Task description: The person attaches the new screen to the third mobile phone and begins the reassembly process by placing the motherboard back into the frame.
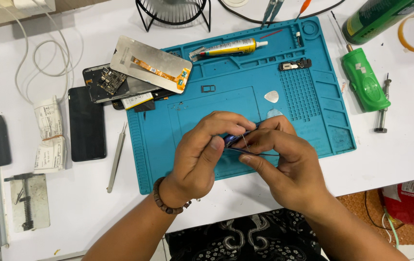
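Note:
Over the blue repair mat (313,121), my left hand (202,154) and my right hand (284,159) meet around a small dark blue part (233,141). Both hands pinch it between thumb and fingers. A thin metal pin or needle shows between the fingertips. Most of the part is hidden by my fingers. A beaded bracelet circles my left wrist.
On the mat lie a glue tube (228,47), a white pick (271,96), a SIM tray (208,88) and a small black bracket (295,64). Left of it: a phone screen (151,64), an opened phone (113,82), a black phone (86,123), tweezers (116,157). A green electric screwdriver (364,79) lies right.

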